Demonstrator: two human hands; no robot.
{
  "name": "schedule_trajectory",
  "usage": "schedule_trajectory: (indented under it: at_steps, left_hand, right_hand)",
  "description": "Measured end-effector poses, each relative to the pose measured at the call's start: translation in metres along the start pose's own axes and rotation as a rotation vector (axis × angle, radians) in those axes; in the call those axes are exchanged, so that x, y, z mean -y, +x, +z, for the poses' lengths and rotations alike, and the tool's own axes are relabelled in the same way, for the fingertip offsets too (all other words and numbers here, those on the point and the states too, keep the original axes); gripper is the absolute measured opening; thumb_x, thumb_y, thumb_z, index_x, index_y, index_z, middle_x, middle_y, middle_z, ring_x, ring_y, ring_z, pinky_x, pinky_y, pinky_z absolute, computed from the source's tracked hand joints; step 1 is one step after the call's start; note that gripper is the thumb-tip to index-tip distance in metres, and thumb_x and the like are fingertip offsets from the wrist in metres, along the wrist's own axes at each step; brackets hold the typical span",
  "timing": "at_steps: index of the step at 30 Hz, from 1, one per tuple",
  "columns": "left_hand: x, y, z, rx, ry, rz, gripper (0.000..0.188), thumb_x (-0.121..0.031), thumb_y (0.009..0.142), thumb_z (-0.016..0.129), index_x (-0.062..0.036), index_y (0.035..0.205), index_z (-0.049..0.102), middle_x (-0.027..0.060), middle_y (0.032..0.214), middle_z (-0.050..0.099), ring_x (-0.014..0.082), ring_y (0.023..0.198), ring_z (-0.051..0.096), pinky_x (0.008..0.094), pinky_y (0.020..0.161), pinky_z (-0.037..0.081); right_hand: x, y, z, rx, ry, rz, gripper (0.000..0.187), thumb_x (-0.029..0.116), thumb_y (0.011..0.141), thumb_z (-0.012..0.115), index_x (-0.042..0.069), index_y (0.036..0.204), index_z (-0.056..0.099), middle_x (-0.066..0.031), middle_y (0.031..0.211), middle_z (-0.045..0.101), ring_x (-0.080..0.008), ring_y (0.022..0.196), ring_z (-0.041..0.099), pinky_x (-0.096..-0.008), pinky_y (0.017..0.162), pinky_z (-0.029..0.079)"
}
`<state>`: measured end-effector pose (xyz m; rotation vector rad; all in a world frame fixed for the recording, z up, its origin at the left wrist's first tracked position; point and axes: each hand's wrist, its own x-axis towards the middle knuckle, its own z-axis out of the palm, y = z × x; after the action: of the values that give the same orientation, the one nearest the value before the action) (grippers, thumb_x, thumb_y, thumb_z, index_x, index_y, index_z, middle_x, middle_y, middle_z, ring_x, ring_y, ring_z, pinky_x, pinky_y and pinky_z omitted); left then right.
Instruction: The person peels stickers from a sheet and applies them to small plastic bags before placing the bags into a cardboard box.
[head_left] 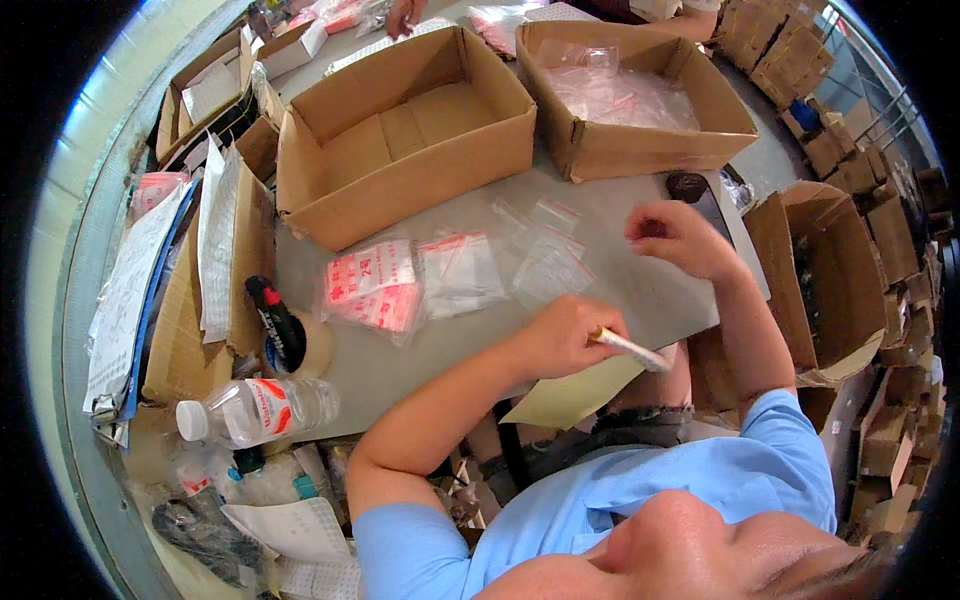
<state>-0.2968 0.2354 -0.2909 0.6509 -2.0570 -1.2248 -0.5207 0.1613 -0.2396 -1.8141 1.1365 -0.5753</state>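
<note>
My left hand (578,338) is closed around a narrow pale strip (636,350), perhaps rolled or folded paper, with a yellowish end. Below it, over my lap, is a yellow sheet (575,396); whether the two are joined cannot be made out. My right hand (682,240) is raised over the table's right side, its fingers curled in, and whatever may be between them is hidden. Small clear zip bags (552,265) lie between my hands and the boxes. Left of them are a stack of plain clear bags (460,272) and red-printed bags (372,285).
Two cardboard boxes stand at the back: an empty one (400,180) and one holding clear bags (655,150). A dark round object (687,186) sits by a black flat item (712,215). At left are a water bottle (262,411), tape roll (314,343) and black-handled tool (278,322).
</note>
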Motion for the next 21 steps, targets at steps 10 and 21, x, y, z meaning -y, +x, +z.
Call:
schedule_trajectory:
  at_steps: [10, 21]
  left_hand:
    - [0.006, -0.006, -0.001, 0.224, 0.177, 0.082, 0.01, -0.017, 0.076, 0.067, -0.0144, 0.085, 0.063, 0.0031, 0.075, 0.064, 0.0218, 0.078, 0.063, 0.0544, 0.104, 0.02]
    - [0.012, -0.005, 0.002, 0.167, 0.205, 0.107, 0.012, -0.019, 0.074, 0.067, -0.0139, 0.085, 0.063, 0.0037, 0.079, 0.066, 0.0238, 0.084, 0.063, 0.0617, 0.102, 0.018]
  right_hand:
    - [0.022, 0.047, 0.077, 0.236, -0.593, -0.287, 0.031, -0.001, 0.067, 0.066, 0.005, 0.093, 0.05, -0.0131, 0.095, 0.053, -0.0282, 0.088, 0.055, -0.0358, 0.071, 0.045]
    - [0.025, 0.082, 0.074, 0.347, -0.561, -0.206, 0.029, 0.006, 0.07, 0.066, 0.005, 0.095, 0.05, -0.0132, 0.08, 0.059, -0.0297, 0.074, 0.058, -0.0387, 0.066, 0.045]
